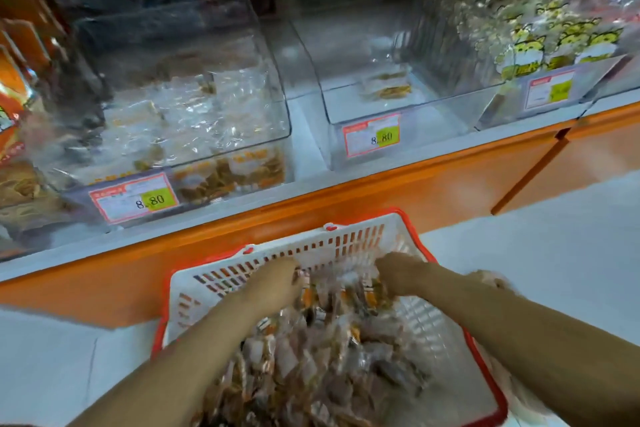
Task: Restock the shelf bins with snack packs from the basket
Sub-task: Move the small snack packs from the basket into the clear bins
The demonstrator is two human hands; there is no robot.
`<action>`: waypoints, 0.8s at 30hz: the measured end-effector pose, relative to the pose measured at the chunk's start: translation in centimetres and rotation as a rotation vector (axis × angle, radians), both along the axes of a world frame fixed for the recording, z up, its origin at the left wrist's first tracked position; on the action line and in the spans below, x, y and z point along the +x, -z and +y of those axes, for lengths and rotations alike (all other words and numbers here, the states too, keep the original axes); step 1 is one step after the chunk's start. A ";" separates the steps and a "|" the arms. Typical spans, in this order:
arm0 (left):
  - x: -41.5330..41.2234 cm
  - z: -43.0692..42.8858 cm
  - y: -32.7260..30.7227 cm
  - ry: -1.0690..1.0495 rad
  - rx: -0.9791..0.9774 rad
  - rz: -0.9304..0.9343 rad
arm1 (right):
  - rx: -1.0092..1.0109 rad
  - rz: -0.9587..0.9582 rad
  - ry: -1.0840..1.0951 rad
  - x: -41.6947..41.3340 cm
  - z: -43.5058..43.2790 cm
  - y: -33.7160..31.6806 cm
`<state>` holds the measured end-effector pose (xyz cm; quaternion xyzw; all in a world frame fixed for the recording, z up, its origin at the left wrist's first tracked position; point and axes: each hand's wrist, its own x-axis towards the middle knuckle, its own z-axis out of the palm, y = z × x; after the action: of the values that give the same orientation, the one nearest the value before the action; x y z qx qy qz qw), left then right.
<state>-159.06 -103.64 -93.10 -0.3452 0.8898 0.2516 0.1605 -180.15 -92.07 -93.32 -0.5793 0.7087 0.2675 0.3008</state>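
I see my left hand and right hand both down in the white, red-rimmed basket, fingers curled round snack packs. Above the orange shelf edge, the left clear bin is partly full; the middle bin holds only a few packs.

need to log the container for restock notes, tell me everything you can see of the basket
The basket is white plastic with slotted walls and a red rim bearing two small red hearts on its far edge. It sits upright on a pale surface, just below the orange shelf front. Clear-wrapped snack packs lie heaped inside. The left hand and right hand reach into its far end, fingers curled into the packs.
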 end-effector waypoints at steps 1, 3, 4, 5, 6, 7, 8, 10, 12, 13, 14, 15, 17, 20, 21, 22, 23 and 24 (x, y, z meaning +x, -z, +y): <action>0.0 0.1 1.0 -0.006 0.020 -0.018 | 0.037 0.002 0.005 -0.1 0.1 0.6; -0.2 0.3 2.3 -0.045 0.078 -0.071 | 0.044 0.014 0.000 -0.1 0.2 1.3; -0.4 0.4 2.6 -0.062 0.097 -0.107 | 0.023 0.021 -0.010 -0.1 0.1 1.4; -0.6 0.5 3.0 -0.070 0.105 -0.143 | 0.007 0.033 -0.014 -0.1 0.1 1.5; -0.9 0.5 3.2 -0.076 0.109 -0.176 | -0.002 0.038 -0.023 -0.1 0.0 1.6; -1.1 0.6 3.3 -0.085 0.109 -0.195 | -0.007 0.035 -0.036 -0.2 0.0 1.6; -1.4 0.7 3.2 -0.107 0.117 -0.202 | -0.005 0.010 -0.038 -0.3 -0.1 1.5; -1.9 0.9 2.9 -0.147 0.132 -0.200 | -0.012 -0.048 -0.055 -0.7 -0.3 1.2; -2.4 1.0 2.6 -0.179 0.136 -0.202 | -0.042 -0.090 -0.068 -0.9 -0.8 0.5; -2.5 1.1 2.5 -0.200 0.145 -0.192 | -0.054 -0.118 -0.088 -1.0 -1.0 -0.1; -2.6 1.2 2.3 -0.230 0.172 -0.172 | -0.066 -0.146 -0.105 -1.1 -1.4 -0.6; -2.6 1.3 2.0 -0.256 0.210 -0.138 | -0.090 -0.157 -0.126 -1.2 -1.7 -1.3; -2.9 1.8 0.5 -0.259 0.281 -0.056 | -0.152 -0.207 -0.161 -1.2 -2.2 -2.9; -3.8 2.8 -2.7 -0.209 0.348 0.051 | -0.234 -0.317 -0.232 -1.3 -2.5 -6.2; -4.1 3.2 -3.8 -0.196 0.367 0.068 | -0.254 -0.364 -0.236 -1.4 -2.4 -7.7; -4.5 3.5 -4.8 -0.192 0.372 0.080 | -0.269 -0.404 -0.241 -1.5 -2.3 -9.2; -4.7 3.7 -5.8 -0.191 0.371 0.097 | -0.288 -0.437 -0.243 -1.8 -2.2 -10.8; -5.0 4.0 -6.8 -0.192 0.376 0.124 | -0.311 -0.465 -0.240 -2.1 -2.1 -12.3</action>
<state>-164.04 -99.68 -86.27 -0.3763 0.7984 0.4480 0.1420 -182.24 -94.15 -80.97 -0.7438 0.5798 0.0495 0.3288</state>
